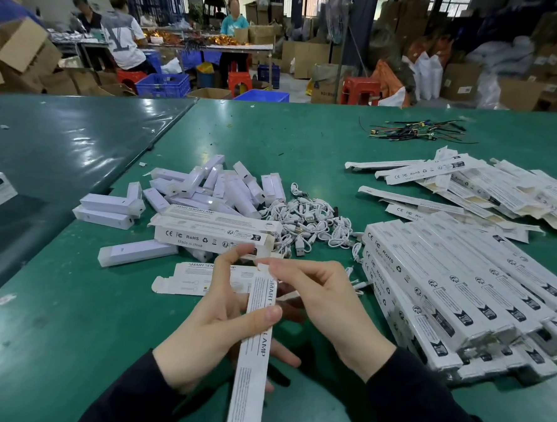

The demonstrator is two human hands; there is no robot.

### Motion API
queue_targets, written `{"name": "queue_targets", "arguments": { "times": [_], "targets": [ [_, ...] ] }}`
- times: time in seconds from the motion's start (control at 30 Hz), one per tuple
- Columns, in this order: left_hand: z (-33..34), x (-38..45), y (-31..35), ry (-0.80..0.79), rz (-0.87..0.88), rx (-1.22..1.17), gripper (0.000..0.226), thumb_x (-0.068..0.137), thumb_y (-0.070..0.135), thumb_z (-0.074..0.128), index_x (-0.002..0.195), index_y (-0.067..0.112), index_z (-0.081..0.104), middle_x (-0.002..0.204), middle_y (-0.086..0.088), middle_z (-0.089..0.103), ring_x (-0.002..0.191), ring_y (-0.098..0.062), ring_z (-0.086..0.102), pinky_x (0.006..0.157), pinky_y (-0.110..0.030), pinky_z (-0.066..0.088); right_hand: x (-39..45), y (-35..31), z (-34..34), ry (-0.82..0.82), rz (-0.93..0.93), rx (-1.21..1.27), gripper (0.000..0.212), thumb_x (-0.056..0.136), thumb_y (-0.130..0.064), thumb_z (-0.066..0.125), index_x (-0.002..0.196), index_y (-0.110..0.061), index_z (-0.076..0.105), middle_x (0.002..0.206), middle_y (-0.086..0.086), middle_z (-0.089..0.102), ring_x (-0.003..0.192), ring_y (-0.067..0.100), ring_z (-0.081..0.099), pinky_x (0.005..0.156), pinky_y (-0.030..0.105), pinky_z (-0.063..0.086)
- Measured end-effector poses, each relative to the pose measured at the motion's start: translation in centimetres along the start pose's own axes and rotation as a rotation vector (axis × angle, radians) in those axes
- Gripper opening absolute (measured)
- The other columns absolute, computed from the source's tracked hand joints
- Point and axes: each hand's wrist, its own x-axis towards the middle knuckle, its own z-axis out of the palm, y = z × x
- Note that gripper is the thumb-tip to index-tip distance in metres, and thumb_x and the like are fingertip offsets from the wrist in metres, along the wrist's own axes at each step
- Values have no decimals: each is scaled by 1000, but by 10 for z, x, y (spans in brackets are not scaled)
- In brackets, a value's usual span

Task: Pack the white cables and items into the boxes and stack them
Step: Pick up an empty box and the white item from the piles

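Box stands slanted in her left hand, thumb clamped across it, so the right hand can pinch its top flap shut.

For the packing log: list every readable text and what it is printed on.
"SMART ... LAMP": held box, gripped by left hand and right hand.
"SMART SENSOR LAMP": box top.
"CE FC RoHS", "Made in china": box side.
"CE FC RoHS": stacked boxes.
Fine print: too small.
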Motion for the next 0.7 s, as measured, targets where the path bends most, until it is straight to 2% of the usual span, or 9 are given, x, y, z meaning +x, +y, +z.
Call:
{"name": "queue_targets", "arguments": {
  "times": [0.07, 0.2, 0.27, 0.33, 0.43, 0.5, 0.57, 0.63, 0.7],
  "targets": [
    [-3, -1, 5, -23, -19, -19, 71, 83, 14, 63, 120, 66, 32, 115, -16, 69, 75, -53, 68, 45, -48, 56, 0, 3, 2, -13, -69, -32, 21, 96, -16, 58, 98, -17, 79, 84, -1, 75, 74, 8, 64, 64, 21, 55],
    [-9, -3, 9, -101, -101, -89, 74, 83, 12, 62, 124, 67, 35, 122, -15, 66, 70, -53, 68, 43, -47, 56, -1, 7, -2, 4, -187, -164, 18, 94, -10, 62, 95, -14, 80, 96, -4, 70, 82, 12, 67, 62, 34, 59],
    [-11, -3, 8, -124, -107, -94, 74, 82, 12, 62, 126, 65, 35, 123, -13, 66, 67, -50, 68, 43, -47, 56, 0, 7, -5, -12, -190, -161, 18, 93, -7, 63, 93, -12, 80, 96, -1, 71, 81, 9, 67, 62, 28, 56],
    [-14, -2, 8, -140, -98, -56, 75, 84, 13, 60, 129, 65, 31, 119, -16, 68, 67, -48, 68, 45, -46, 57, 2, 8, -5, -1, -216, -243, 18, 92, -5, 63, 93, -11, 80, 95, -3, 74, 83, 6, 68, 70, 20, 52],
    [-16, -1, 4, -136, -54, 107, 76, 87, 18, 58, 141, 56, 21, 109, -16, 72, 73, -48, 68, 59, -46, 60, 3, 11, -6, -4, -213, -321, 17, 92, -7, 63, 96, -11, 79, 98, -5, 75, 93, 9, 69, 80, 23, 52],
    [-16, -2, 3, -124, -65, 123, 74, 86, 22, 59, 142, 56, 24, 100, -31, 66, 67, -48, 65, 66, -57, 56, 3, 12, -6, -5, -225, -343, 17, 93, -10, 63, 98, -12, 79, 101, -6, 74, 96, 11, 69, 84, 33, 53],
    [-18, -3, 2, -145, -80, 79, 70, 88, 25, 58, 139, 60, 26, 84, -40, 59, 50, -34, 59, 63, -57, 53, 1, 11, -5, -21, -244, -344, 18, 93, -10, 63, 100, -14, 79, 101, -7, 73, 91, 16, 69, 77, 39, 52],
    [-18, -4, 4, -196, -71, 28, 65, 92, 27, 52, 139, 61, 24, 64, -30, 57, 41, -24, 52, 52, -40, 54, 0, 11, -4, -44, -257, -286, 17, 93, -9, 63, 99, -11, 79, 98, -6, 72, 69, 21, 63, 59, 35, 47],
    [-21, -1, 4, -230, -49, 18, 65, 92, 31, 52, 144, 53, 19, 65, -15, 65, 42, -22, 51, 44, -28, 51, -1, 12, -3, -67, -269, -213, 17, 93, -7, 62, 99, -8, 78, 96, -2, 71, 53, 16, 55, 51, 26, 43]
  ]
}}
